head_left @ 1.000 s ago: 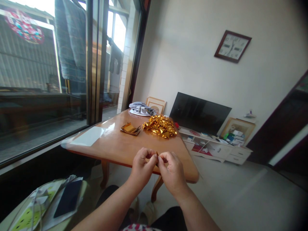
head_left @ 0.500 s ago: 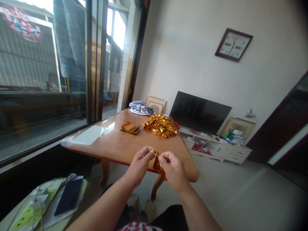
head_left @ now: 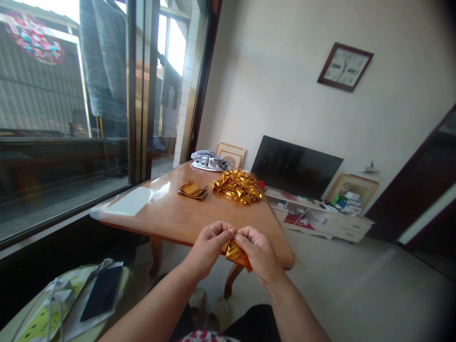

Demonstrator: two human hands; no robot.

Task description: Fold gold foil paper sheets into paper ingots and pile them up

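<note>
Between my hands, in front of the table's near edge, is a piece of shiny gold foil paper (head_left: pixel 237 254), partly folded. My left hand (head_left: pixel 213 244) pinches its top edge with thumb and forefinger. Right beside it, my right hand (head_left: pixel 257 251) is closed on the same edge, and the fingertips of both hands nearly touch. The lower part of the foil paper hangs below the fingers. On the wooden table (head_left: pixel 171 218) ahead lies a heap of folded gold foil pieces (head_left: pixel 238 186). A stack of flat gold paper sheets (head_left: pixel 193 190) sits left of the heap.
A white sheet (head_left: pixel 131 200) lies on the table's left side, and folded clothes (head_left: pixel 210 160) at its far end. To my lower left, a phone (head_left: pixel 102 292) rests on a stool beside cables. A television (head_left: pixel 295 166) stands on a low white cabinet (head_left: pixel 324 221) beyond the table.
My hands have drawn together at the top of the foil paper. The paper has turned, and its shiny face now shows more below my fingers.
</note>
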